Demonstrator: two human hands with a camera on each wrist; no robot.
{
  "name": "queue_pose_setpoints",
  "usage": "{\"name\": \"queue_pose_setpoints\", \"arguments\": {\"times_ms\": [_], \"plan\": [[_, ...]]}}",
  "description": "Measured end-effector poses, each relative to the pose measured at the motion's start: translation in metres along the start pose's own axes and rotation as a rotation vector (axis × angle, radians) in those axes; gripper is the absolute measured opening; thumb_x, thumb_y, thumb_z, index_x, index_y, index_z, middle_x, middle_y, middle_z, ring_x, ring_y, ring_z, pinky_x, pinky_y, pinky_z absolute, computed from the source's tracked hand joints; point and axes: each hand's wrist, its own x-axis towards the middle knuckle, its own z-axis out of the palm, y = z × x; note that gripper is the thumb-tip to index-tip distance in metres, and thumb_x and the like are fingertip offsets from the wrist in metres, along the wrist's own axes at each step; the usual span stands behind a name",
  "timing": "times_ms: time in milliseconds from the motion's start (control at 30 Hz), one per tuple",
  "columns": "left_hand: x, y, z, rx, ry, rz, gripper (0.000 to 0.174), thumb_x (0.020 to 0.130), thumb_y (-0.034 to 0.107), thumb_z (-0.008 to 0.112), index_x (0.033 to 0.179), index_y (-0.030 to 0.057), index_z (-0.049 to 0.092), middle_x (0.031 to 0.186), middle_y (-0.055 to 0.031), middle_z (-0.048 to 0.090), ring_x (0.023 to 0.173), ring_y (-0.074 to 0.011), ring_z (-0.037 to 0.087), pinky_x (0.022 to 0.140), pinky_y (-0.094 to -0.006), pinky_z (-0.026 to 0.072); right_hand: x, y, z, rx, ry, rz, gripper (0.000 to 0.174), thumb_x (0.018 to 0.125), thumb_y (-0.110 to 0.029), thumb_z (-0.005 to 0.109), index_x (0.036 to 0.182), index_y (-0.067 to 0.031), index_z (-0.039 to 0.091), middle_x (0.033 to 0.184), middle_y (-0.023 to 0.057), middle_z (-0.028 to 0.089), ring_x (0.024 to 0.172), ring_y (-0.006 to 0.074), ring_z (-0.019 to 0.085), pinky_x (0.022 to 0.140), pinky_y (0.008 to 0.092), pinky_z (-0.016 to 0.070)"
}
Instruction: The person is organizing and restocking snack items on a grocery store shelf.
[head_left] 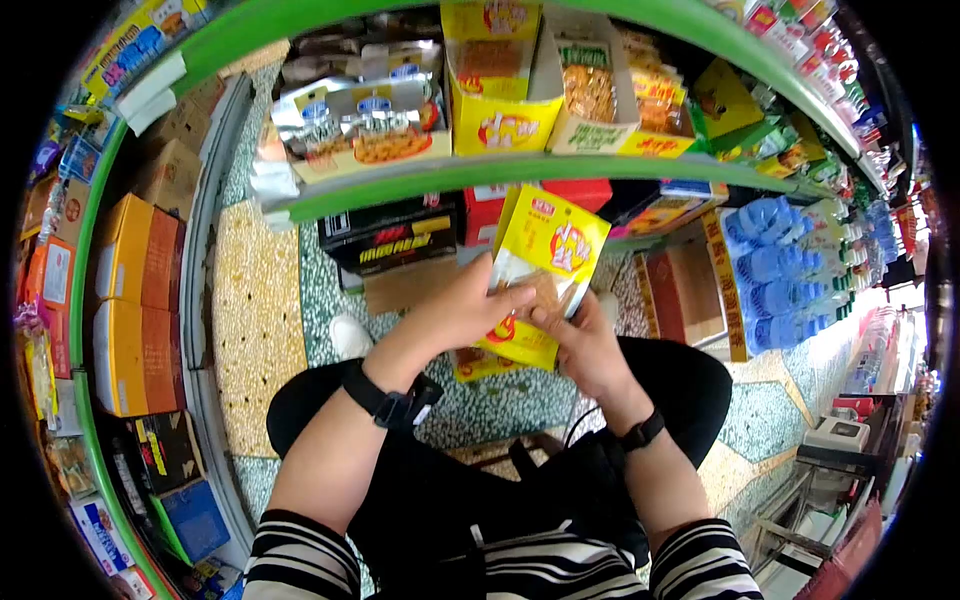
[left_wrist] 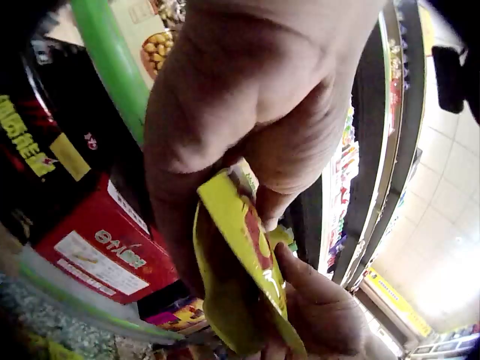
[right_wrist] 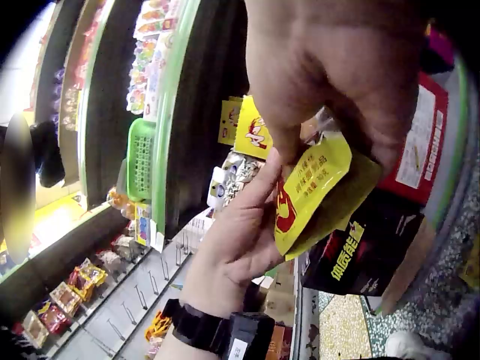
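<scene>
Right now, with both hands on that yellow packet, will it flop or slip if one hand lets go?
Probably floppy: the yellow packet bends between left hand and right hand. Likely light, since fingers alone pinch it. Its glossy film may slip.

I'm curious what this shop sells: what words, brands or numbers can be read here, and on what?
Nothing reads for certain.
On the yellow packet: red logo, white characters, blurred.
On the black box: yellow characters, blurred.
On the red box: white print, too small.

Yellow snack packet [head_left: 538,275] with red logo, upright, before the lower shelf
</scene>
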Motion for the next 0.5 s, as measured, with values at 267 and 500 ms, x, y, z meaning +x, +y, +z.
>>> {"name": "queue_pose_setpoints", "arguments": {"times_ms": [267, 500], "plan": [[-0.008, -0.011, -0.03, 0.389, 0.135, -0.057, 0.034, 0.091, 0.033, 0.061, 0.1, -0.0003, 0.057, 0.091, -0.0183, 0.067, 0.085, -0.0334, 0.066, 0.073, -0.0408, 0.0507, 0.023, 0.115, -0.115, -0.355, 0.174, 0.24, 0.038, 0.087, -0.005, 0.064, 0.12, 0.0032, 0.048, 0.112, 0.0163, 0.063, 0.097, 0.0233, 0.065, 0.08, 0.035, 0.0546], [-0.01, -0.005, -0.039, 0.369, 0.146, -0.113, 0.032, 0.091, 0.031, 0.062, 0.099, 0.0003, 0.058, 0.092, -0.0169, 0.068, 0.086, -0.0303, 0.067, 0.074, -0.038, 0.0511, 0.029, 0.204, -0.133, -1.09, -0.119, 0.46, 0.068, 0.076, -0.02, 0.079, 0.126, 0.007, 0.043, 0.113, 0.0205, 0.062, 0.103, 0.03, 0.062, 0.085, 0.0394, 0.0522]]}}
